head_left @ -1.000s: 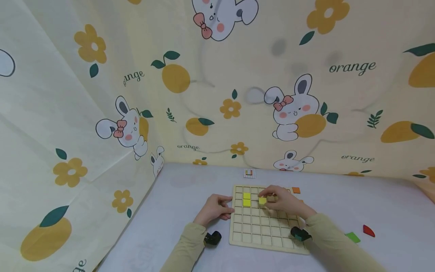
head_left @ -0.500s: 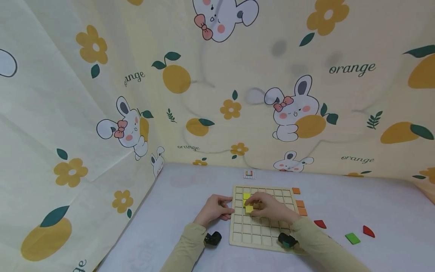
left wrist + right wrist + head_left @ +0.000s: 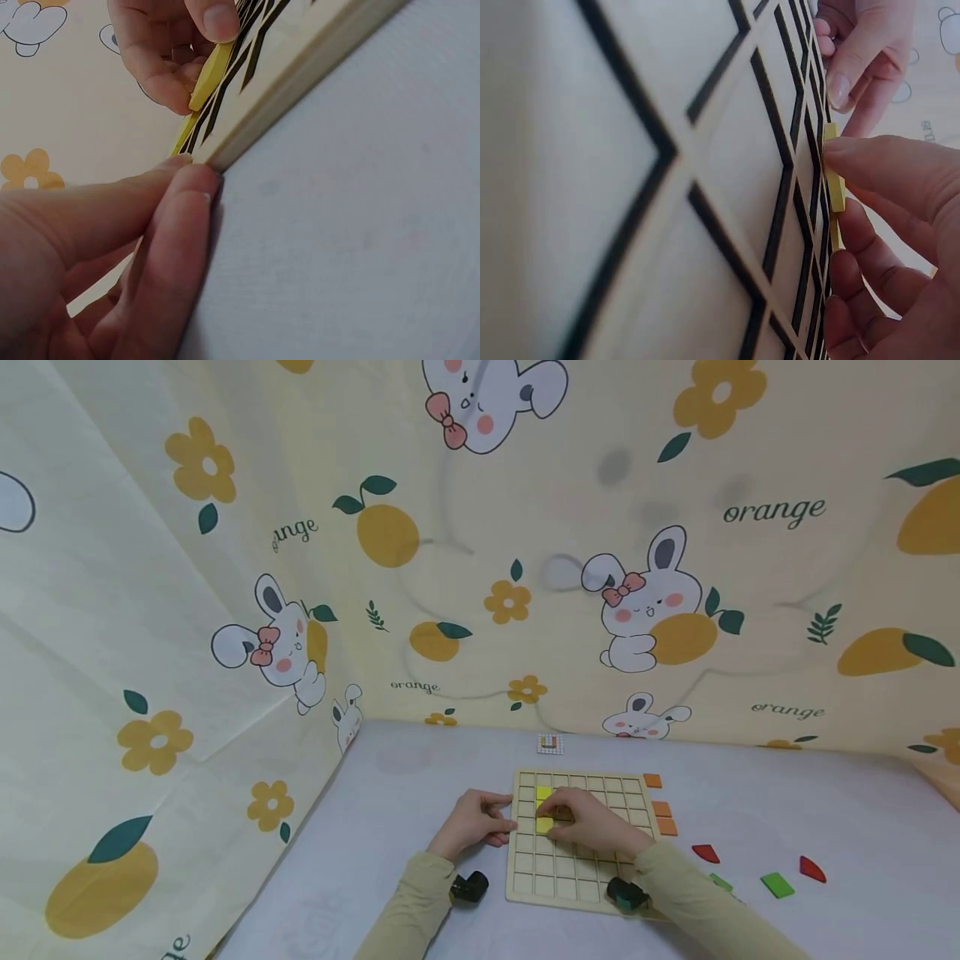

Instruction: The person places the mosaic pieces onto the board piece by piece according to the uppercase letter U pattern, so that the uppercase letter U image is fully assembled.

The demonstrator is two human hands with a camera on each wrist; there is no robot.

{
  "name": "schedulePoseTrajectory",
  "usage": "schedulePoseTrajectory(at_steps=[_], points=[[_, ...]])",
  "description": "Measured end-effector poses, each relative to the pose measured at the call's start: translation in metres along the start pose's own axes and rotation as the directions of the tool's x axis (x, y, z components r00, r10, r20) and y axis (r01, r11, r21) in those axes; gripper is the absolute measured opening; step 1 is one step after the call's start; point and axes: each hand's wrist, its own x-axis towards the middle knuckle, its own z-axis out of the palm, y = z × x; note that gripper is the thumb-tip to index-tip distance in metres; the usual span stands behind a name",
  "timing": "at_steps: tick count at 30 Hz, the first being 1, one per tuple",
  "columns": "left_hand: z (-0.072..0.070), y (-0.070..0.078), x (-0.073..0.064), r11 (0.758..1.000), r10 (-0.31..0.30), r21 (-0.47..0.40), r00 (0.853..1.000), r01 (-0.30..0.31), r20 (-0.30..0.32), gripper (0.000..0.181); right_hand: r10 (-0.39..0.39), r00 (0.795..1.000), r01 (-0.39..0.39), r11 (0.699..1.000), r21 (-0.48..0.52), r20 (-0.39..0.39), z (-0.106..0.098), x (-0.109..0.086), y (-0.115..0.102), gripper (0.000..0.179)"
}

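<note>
A square wooden grid board [image 3: 566, 887] lies on the table. My left hand [image 3: 472, 820] holds its left edge, the thumb on top and a fingertip against the side. My right hand [image 3: 592, 822] pinches a yellow square tile [image 3: 543, 827] over the board's left part. In the right wrist view the thumb lies on this yellow tile [image 3: 835, 187], which stands slightly proud of the grid. Beyond it, in the same column, is another yellow tile [image 3: 543, 792]; a third between them is partly hidden by the fingers.
Orange square tiles [image 3: 662, 809] lie along the board's right edge. Further right are red quarter-round pieces [image 3: 812, 868] and green pieces [image 3: 777, 885], one partly behind the right sleeve. A small patterned card [image 3: 551, 744] lies behind the board. A printed curtain [image 3: 480, 635] encloses the table.
My right hand has carried the yellow tile leftward and toward me, to below the other yellow tiles, and lowered it onto the grid. My left hand has stayed at the board's edge.
</note>
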Motion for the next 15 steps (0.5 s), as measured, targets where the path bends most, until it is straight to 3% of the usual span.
schedulePoseTrajectory(at_steps=[15], points=[[-0.0002,-0.0006,-0.0007,1.000,0.007,0.000,1.000,-0.007,0.000,0.049,0.049,0.998,-0.049,0.999,0.017,-0.026,-0.0002,-0.0004,-0.0052,0.024]])
